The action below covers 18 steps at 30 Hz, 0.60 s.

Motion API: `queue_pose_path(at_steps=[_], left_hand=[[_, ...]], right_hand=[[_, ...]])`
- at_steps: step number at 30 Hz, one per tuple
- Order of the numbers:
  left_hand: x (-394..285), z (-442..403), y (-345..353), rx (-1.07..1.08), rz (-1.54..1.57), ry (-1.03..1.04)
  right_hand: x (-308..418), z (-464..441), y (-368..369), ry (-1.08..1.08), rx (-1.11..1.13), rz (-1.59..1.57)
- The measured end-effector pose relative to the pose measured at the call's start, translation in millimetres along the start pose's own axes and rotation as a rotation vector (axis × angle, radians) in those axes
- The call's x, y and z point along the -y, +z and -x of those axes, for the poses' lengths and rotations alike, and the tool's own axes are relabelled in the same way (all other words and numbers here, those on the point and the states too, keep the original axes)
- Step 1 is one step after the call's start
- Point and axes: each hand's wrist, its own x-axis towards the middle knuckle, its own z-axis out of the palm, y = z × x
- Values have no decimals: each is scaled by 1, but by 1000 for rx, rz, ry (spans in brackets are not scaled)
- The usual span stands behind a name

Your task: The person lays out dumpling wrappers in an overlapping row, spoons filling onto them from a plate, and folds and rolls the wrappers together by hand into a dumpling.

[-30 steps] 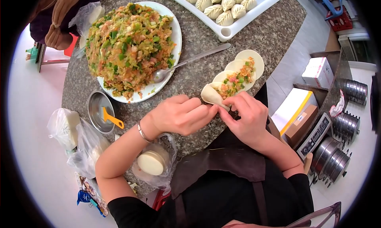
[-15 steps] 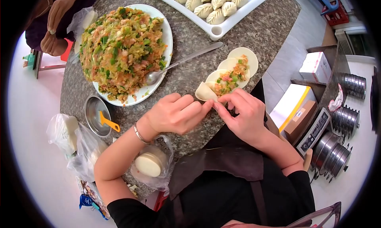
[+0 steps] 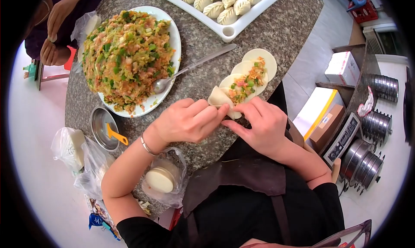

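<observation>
A round dumpling wrapper [image 3: 218, 97], partly folded over, is pinched between my two hands at the near end of a row of wrappers. My left hand [image 3: 190, 120], with a bracelet at the wrist, has its thumb and fingers closed on the wrapper's left edge. From the right, my right hand [image 3: 259, 125] grips the near edge with thumb and index finger. Just beyond lie overlapping flat wrappers [image 3: 263, 60] topped with chopped filling [image 3: 242, 89]. A heaped plate of filling [image 3: 125, 60] stands to the left, with a metal spoon [image 3: 194, 66] resting on its rim.
A white tray [image 3: 246, 31] of pleated dumplings sits at the back. Near my left arm are a metal bowl [image 3: 97, 129] with an orange-handled tool and a bag of wrappers [image 3: 160, 179]. Another person's hands [image 3: 54, 32] work at upper left. Boxes [image 3: 320, 107] and steel pots stand right.
My right thumb has moved left and under the wrapper, and more of its near edge shows between my hands. The whole view has shifted slightly. The other person's hands have moved slightly.
</observation>
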Motion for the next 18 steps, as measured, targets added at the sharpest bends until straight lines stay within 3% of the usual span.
queue_pose_path(at_steps=[11,18], left_hand=[[0,2,0,-82,-23,27],[1,-2,0,5,-28,13]], right_hand=[[-3,2,6,64,-29,-44],[-1,-1,0,187,23,-162]])
